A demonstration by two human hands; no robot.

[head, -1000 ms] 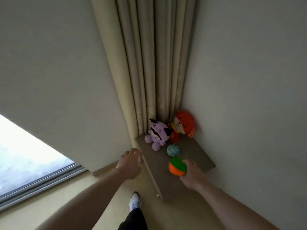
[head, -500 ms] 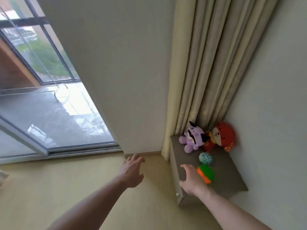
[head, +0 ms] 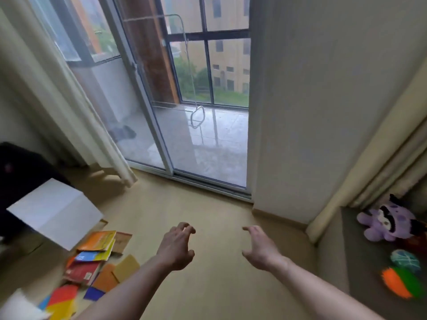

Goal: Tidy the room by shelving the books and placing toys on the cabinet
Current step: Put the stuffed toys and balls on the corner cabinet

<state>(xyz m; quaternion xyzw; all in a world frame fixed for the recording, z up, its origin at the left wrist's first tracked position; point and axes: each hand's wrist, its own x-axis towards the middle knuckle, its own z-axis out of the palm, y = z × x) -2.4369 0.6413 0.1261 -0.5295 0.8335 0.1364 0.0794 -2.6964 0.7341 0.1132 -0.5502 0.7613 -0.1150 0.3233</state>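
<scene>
Both of my hands hang over bare floor with nothing in them: the left hand [head: 176, 248] has its fingers loosely curled and spread apart, and the right hand [head: 260, 249] is open with the fingers relaxed and apart. The books [head: 97, 257] lie in a loose heap on the floor, down and well to the left of my left fingertips, some overlapping and some flat on their own beside a white box [head: 55, 211]. I judge the step in hand is going for those books, so I would lower both hands over the heap, square several into one stack, and lift from under the bottom cover so none slide out. The cabinet [head: 332, 250] stands well to the right of my right fingers; on its top sit a purple plush [head: 385, 224], a teal ball [head: 404, 260] and an orange-and-green ball [head: 402, 281], each apart from the others. No shelf is in view.
</scene>
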